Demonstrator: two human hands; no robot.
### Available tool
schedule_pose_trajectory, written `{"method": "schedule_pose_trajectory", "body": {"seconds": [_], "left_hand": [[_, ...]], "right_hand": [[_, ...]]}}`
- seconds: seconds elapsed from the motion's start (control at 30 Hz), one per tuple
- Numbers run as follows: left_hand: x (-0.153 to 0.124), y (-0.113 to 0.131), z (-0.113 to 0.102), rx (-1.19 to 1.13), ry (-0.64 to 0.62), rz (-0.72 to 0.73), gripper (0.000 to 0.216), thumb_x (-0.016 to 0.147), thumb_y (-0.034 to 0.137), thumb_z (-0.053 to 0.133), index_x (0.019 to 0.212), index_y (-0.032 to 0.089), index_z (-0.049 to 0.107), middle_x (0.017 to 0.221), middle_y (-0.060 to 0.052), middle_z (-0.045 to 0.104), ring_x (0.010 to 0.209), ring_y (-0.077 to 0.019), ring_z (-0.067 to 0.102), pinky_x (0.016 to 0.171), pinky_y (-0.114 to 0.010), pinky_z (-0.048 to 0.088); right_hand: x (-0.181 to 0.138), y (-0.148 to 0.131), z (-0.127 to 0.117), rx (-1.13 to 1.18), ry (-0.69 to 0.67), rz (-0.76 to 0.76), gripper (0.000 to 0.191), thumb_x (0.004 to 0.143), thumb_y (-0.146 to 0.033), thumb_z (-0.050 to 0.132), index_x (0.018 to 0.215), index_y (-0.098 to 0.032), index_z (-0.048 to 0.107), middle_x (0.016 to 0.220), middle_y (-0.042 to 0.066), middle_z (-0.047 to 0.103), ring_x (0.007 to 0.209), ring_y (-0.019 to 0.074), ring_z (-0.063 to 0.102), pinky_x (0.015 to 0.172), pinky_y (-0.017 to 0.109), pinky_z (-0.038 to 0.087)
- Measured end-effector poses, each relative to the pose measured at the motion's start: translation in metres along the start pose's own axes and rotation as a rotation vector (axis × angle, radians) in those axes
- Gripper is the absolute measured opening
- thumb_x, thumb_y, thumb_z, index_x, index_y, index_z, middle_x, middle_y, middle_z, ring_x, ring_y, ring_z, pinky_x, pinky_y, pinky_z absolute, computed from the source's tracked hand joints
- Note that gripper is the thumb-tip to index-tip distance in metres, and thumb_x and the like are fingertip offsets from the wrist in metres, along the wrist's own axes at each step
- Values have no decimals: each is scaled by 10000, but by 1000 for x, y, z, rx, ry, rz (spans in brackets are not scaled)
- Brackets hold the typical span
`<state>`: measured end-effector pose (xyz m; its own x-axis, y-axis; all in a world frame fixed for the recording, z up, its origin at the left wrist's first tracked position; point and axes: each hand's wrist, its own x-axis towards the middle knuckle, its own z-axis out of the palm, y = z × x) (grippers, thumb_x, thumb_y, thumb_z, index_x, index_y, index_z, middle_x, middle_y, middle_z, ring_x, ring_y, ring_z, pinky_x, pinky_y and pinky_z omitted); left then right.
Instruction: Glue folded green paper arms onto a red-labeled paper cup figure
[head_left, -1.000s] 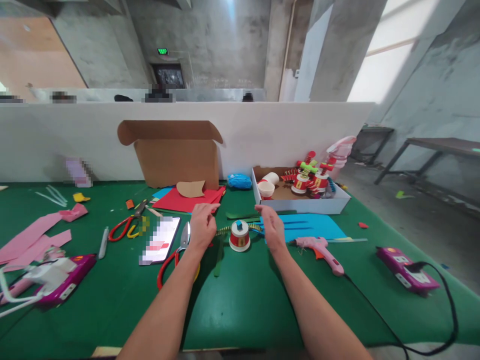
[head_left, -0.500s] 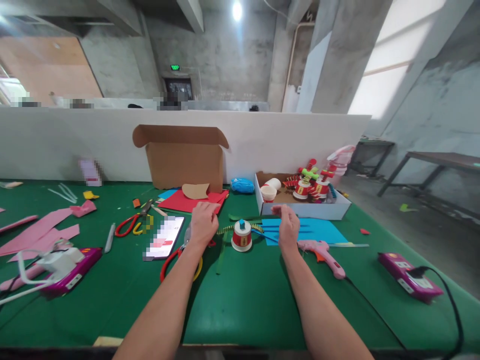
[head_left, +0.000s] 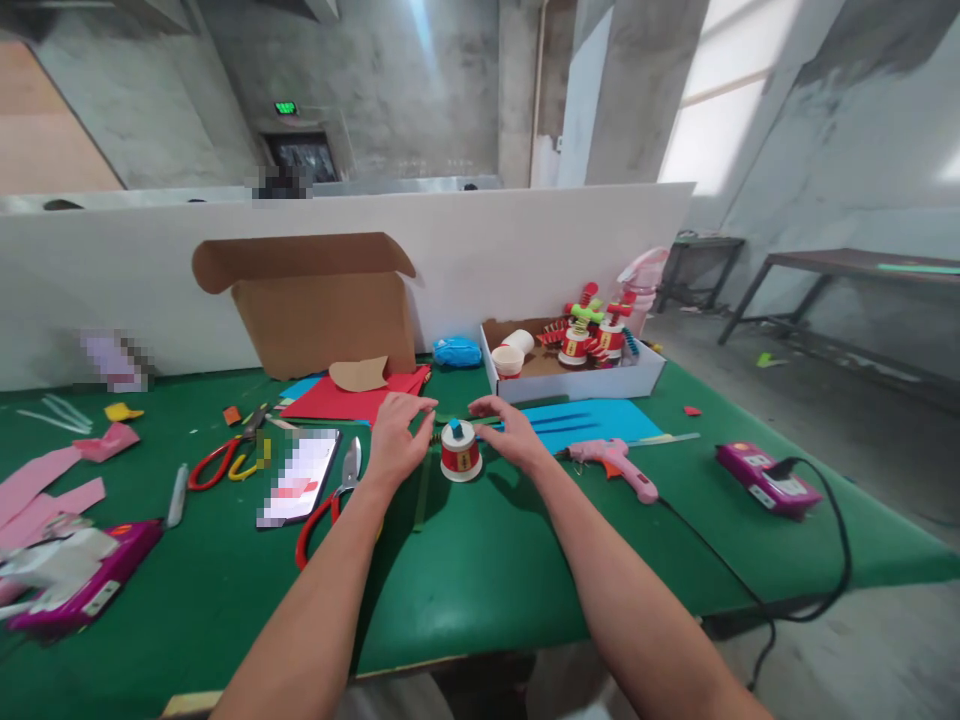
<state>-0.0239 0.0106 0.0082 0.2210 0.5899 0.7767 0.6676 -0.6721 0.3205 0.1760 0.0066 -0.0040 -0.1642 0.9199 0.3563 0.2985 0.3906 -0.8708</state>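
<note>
A small upturned paper cup (head_left: pixel 460 455) with a red and gold band stands on the green table, a blue piece on its top. Folded paper strips stick out at its sides, partly covered by my hands. My left hand (head_left: pixel 400 435) hovers at the cup's left with thumb and fingers apart, holding nothing. On the other side, my right hand (head_left: pixel 511 432) curves toward the cup, its fingers spread and nothing in them. Whether fingertips touch the strips, I cannot tell. Red-handled scissors (head_left: pixel 350 465) lie beside my left forearm.
A white box (head_left: pixel 585 385) at the back holds cups and finished-looking paper figures. A pink glue gun (head_left: pixel 622 467) lies right of my hand, its cord trailing off the table. Blue paper (head_left: pixel 592 422), a phone (head_left: pixel 304 475), pliers (head_left: pixel 251 430) and purple power strips (head_left: pixel 769 482) lie around.
Both hands have come closer together around the cup, their fingers spreading toward it. The head view has turned right and tilted down, so things sit further left and higher.
</note>
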Motion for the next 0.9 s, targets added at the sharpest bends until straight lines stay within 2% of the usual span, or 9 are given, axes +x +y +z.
{"method": "schedule_pose_trajectory", "body": {"seconds": [0.1,0.17,0.3,0.5,0.7,0.9], "left_hand": [[0,1,-1,-32,-3,8,119,855,212,539,865,192,655,848,-54,693,853,-216,583,807,-370,480],[1,2,-2,-42,-3,14,112,853,213,545,850,197,656,841,-50,692,848,-214,583,801,-370,482],[2,5,-4,-73,-20,45,102,856,220,557,853,197,657,841,-49,691,858,-211,579,810,-374,478],[3,7,-4,-127,-142,45,95,832,272,620,874,199,662,866,-54,696,892,-218,576,822,-380,473],[2,7,-4,-91,-196,32,111,827,303,624,848,203,668,849,-52,693,875,-221,568,808,-385,458],[2,7,-3,-95,-207,39,121,842,289,598,858,212,690,850,-53,698,874,-219,570,801,-383,458]], "right_hand": [[-3,-2,3,-41,-100,-36,380,677,-235,685,1042,-186,593,1060,58,636,992,194,595,899,359,476],[-5,-3,6,-54,-120,-64,394,678,-234,697,1054,-176,592,1061,66,622,988,195,595,891,356,487],[-6,-2,11,-37,-99,-90,315,740,-207,630,1051,-170,608,1067,78,617,1010,196,594,877,350,505],[-4,2,14,-58,-63,-139,252,779,-151,568,1018,-172,644,1072,94,636,1032,205,593,877,364,507],[-3,5,16,-99,5,-197,168,805,-155,566,935,-184,669,1037,89,656,1030,199,601,921,376,480],[-3,8,17,-100,16,-223,157,797,-154,582,919,-195,671,1028,82,661,1026,198,605,927,376,474]]}}
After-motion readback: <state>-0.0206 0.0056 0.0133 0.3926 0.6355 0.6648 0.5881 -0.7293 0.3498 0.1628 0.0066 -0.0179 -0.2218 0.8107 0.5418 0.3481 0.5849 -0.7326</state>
